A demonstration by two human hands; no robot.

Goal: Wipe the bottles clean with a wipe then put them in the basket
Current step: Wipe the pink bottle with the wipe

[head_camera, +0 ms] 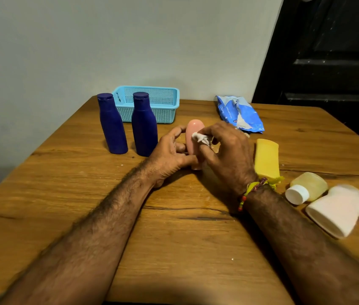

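Note:
A pink bottle [191, 137] stands at the middle of the wooden table [174, 238]. My left hand [169, 154] grips its lower part from the left. My right hand [227, 155] pinches a crumpled white wipe [200, 138] and presses it against the bottle's right side. Two dark blue bottles [112, 124] [143, 125] stand upright to the left, in front of the light blue basket [163, 106]. The basket looks empty. To the right lie a yellow bottle [266, 157], a small pale yellow bottle with a white cap [308, 188] and a white bottle [339, 210].
A blue wipes pack [239, 114] lies at the back right of the table, beyond my right hand. A pale wall runs behind the table, and a dark doorway stands at the far right. The table's left edge drops off near the blue bottles.

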